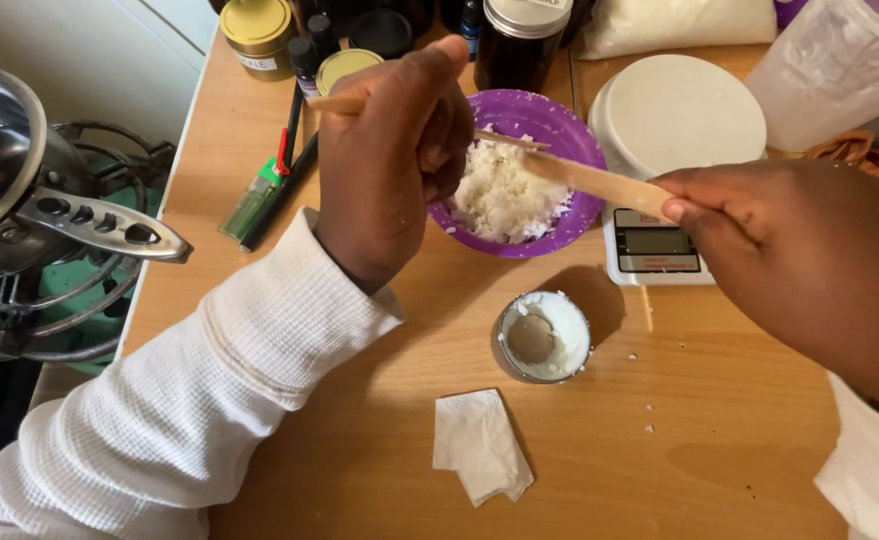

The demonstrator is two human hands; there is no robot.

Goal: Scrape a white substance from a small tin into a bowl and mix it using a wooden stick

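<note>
Over the purple bowl [569,140], right hand's [799,250] wooden stick [589,180] pointing leftward

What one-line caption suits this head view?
Left hand and right hand each hold a wooden stick over a purple bowl of white flakes, above a small tin.

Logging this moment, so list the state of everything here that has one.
purple bowl: holds white flakes
small round tin: open, white residue inside
kitchen scale: platform bare, display unlit
dark jar: lidded
left hand: grips thin stick
right hand: grips flat wooden stick
</note>
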